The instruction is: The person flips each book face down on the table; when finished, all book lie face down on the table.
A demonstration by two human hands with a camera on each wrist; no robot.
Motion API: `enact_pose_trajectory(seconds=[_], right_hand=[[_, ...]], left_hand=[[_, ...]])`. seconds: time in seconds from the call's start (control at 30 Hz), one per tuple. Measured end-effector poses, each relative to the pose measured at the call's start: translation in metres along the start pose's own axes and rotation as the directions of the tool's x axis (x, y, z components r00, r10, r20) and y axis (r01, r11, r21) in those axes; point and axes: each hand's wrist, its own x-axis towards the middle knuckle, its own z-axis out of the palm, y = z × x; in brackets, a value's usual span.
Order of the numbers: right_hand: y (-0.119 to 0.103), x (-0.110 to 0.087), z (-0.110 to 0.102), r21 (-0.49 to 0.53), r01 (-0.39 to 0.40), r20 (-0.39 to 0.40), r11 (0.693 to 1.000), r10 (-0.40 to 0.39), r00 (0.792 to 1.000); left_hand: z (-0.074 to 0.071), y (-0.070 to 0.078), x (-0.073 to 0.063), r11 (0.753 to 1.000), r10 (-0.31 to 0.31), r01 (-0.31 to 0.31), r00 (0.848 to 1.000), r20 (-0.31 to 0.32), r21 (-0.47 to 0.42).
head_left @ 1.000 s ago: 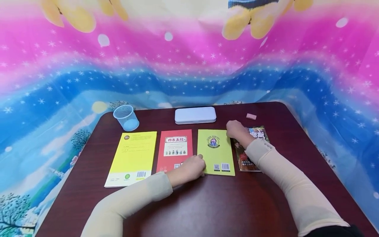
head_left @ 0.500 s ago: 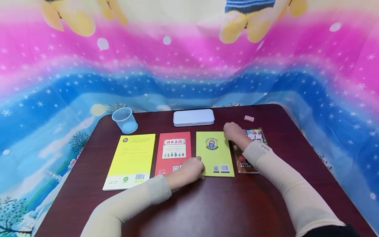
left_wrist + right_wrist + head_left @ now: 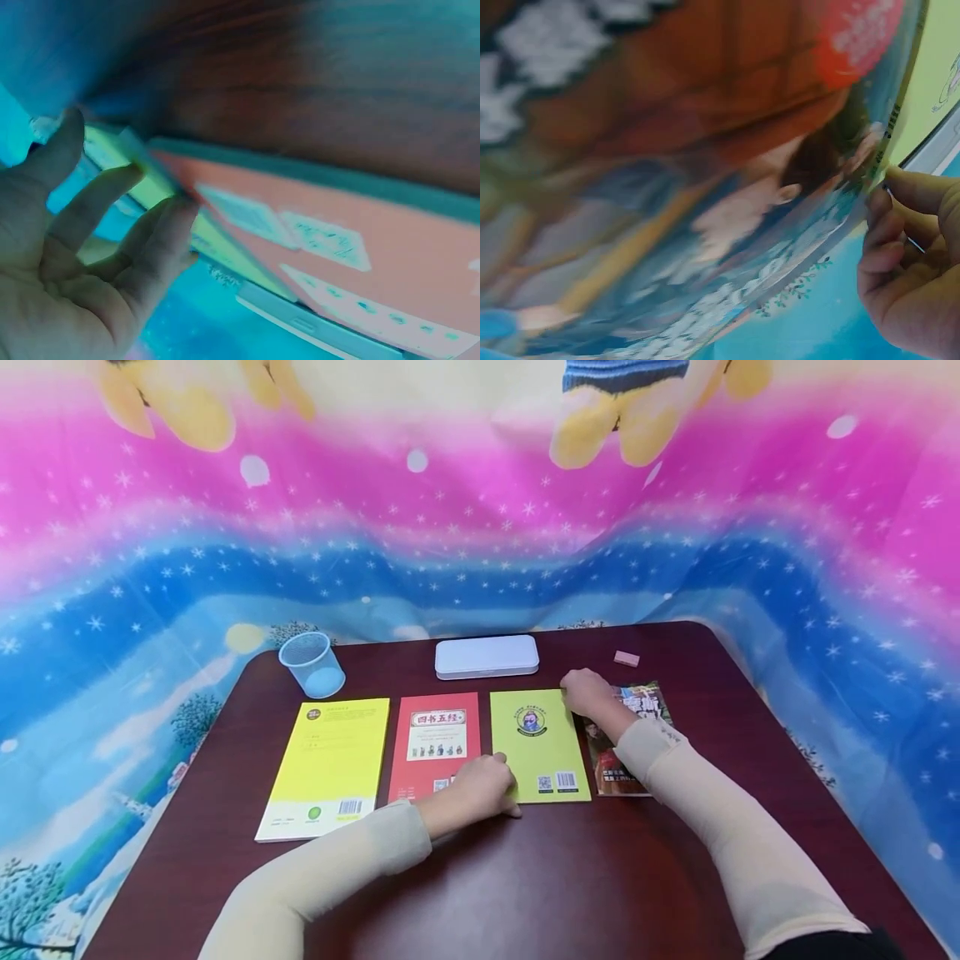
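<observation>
A yellow-green book (image 3: pixel 551 747) lies back side up on the table, a round cartoon emblem near its top. My left hand (image 3: pixel 480 787) holds its near left corner, bent fingers along the side and thumb by the bottom edge. At the far right corner, my right hand (image 3: pixel 591 695) pinches the same book; in the right wrist view its thumb and fingers (image 3: pixel 885 251) meet at the edge. A red book (image 3: pixel 438 735) lies to the left, partly covered by my left hand. To the right, a dark picture-covered book (image 3: pixel 611 768) is partly hidden under my right forearm.
A thicker yellow book (image 3: pixel 337 752) lies leftmost in the row. Behind the books stand a light blue mesh pen cup (image 3: pixel 315 668), a white pencil case (image 3: pixel 487 657) and a small pink eraser (image 3: pixel 627 657). A printed cloth (image 3: pixel 450 552) hangs around the dark table (image 3: pixel 480 893).
The yellow-green book has slid very slightly away from me, both hands staying at its corners. The head view has shifted a little. The other things keep their places.
</observation>
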Motion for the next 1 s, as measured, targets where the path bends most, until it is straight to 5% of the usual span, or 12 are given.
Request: enact_pose_trajectory(seconds=[0.23,0.53,1.0], right_hand=[[0.032,-0.012,-0.010,-0.038,-0.002,-0.105,0.999,-0.002,0.994],[0.068,-0.028,-0.017,-0.045,-0.123,-0.039,0.991,0.121,0.992],[0.087,-0.044,-0.030,-0.107,-0.194,0.072,0.975,0.203,0.977]], left_hand=[[-0.008,0.012,0.009,0.992,0.027,-0.035,0.998,-0.064,-0.123],[0.003,0.031,0.018,0.949,0.088,-0.094,0.996,-0.031,-0.302],[0.011,0.061,0.032,0.954,0.179,-0.163,0.983,0.039,-0.253]])
